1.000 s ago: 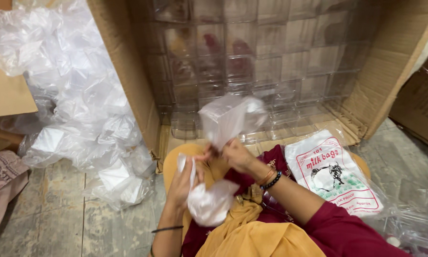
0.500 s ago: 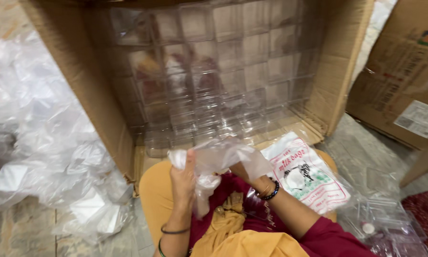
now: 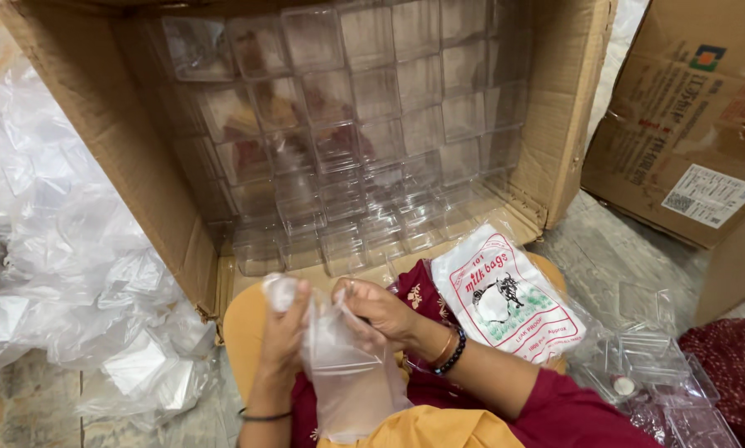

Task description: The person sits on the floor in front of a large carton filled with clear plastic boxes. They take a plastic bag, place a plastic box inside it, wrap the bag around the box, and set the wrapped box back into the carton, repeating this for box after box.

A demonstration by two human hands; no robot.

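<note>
A clear plastic bag (image 3: 347, 373) is held over the lap by both hands. The left hand (image 3: 285, 328) is closed on the bag's upper left edge, where the plastic is bunched above the fingers. The right hand (image 3: 376, 307) is closed on the upper right edge, the fingertips pinching the film just beside the left hand. The bag hangs down between the forearms and lies against a yellow cloth (image 3: 422, 427) and a dark red garment (image 3: 571, 411). A thin dark band (image 3: 264, 415) is seen on the left wrist; a gold bangle and a black bead bracelet (image 3: 453, 353) are worn on the right wrist.

Just right of the right forearm, a printed packet of bags (image 3: 505, 294) in white and red is laid flat, tilted, on an orange cushion (image 3: 244, 328). Ahead of the hands a large cardboard box (image 3: 140, 166) lies on its side with its opening toward the person; it is filled with stacked clear plastic boxes (image 3: 364, 124). To the left, a heap of crumpled clear plastic bags (image 3: 65, 265) is spread over the floor. At the lower right, a few loose clear containers (image 3: 654, 365) are seen on the floor, near a second cardboard box (image 3: 687, 133).
</note>
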